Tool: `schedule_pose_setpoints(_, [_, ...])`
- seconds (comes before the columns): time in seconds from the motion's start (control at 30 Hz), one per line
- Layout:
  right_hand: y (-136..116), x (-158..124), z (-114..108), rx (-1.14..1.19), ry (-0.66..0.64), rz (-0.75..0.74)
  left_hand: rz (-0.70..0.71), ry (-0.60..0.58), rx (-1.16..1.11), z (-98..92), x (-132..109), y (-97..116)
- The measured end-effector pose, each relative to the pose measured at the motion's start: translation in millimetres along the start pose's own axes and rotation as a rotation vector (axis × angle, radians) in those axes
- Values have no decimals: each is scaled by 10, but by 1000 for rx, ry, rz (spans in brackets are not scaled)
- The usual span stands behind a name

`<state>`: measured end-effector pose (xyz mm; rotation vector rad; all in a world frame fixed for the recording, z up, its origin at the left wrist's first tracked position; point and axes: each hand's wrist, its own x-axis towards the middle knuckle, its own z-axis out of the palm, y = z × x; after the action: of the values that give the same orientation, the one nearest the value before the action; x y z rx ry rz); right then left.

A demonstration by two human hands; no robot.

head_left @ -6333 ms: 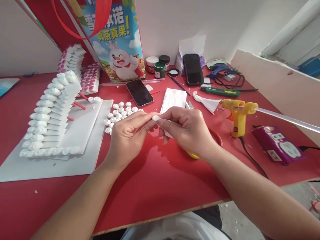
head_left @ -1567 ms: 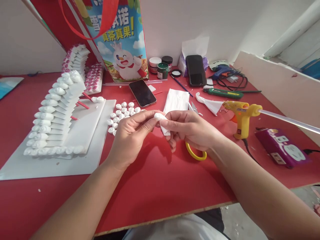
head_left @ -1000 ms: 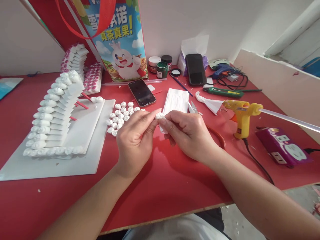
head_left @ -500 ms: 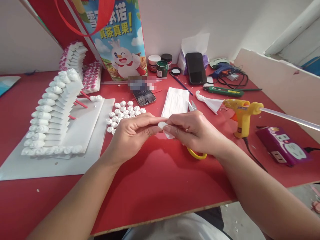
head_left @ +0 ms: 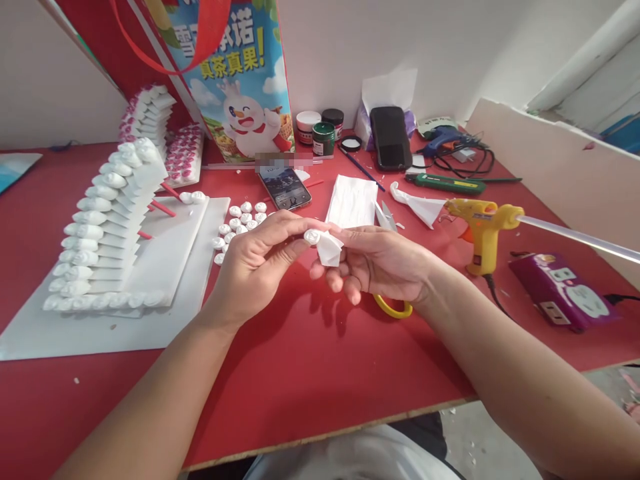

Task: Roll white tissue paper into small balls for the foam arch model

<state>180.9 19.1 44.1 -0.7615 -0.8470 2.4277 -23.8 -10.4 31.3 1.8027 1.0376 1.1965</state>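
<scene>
Between my hands is a small white paper rose (head_left: 329, 249), its end rolled into a spiral and a loose flap hanging to the right. My left hand (head_left: 263, 263) pinches the rolled end between thumb and fingers. With its thumb and forefinger, my right hand (head_left: 373, 260) grips the upper edge of the flap; its other fingers curl loosely underneath. Behind my left hand lie several finished white paper roses (head_left: 241, 227). Past the hands is a stack of white paper strips (head_left: 351, 200). Scissors with yellow handles (head_left: 393, 308) lie partly under my right hand.
A yellow glue gun (head_left: 483, 230) with its cord and a purple power strip (head_left: 565, 293) stand right. Rows of white roses (head_left: 93, 233) rest on white boards at left. Further back are a phone (head_left: 284, 185), paint jars (head_left: 324, 138), a green cutter (head_left: 447, 183) and a printed bag (head_left: 240, 87).
My right hand has turned, its lower fingers opening away from the paper. The paper rose has shifted slightly left, and its spiral end and flap now show.
</scene>
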Motion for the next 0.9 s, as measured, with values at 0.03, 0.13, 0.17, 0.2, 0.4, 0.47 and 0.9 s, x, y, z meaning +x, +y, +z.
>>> schedule_pose_setpoints(0.03, [-1,-4,-2,10,12,-24,-1,-3,1,0,-1,6])
schedule_pose_setpoints(0.13, [-15,-20,-24,18,27,-80,0,-3,1,5,-3,14])
schedule_pose_setpoints(0.17, [-19,-25,-32,17,21,-85,-2,-1,1,7,-3,13])
schedule_pose_setpoints(0.2, [-22,-29,-38,14,14,-87,-4,0,-2,10,-4,11])
schedule_pose_setpoints(0.4, [-40,-56,-23,-83,58,-95,-11,-25,3,14,-8,21])
schedule_pose_setpoints(0.47, [-56,-70,-5,-140,95,-93,-6,-34,5,18,-7,33])
schedule_pose_setpoints(0.9, [-60,-91,75,-241,181,-150,-37,5,-76,82,-18,14])
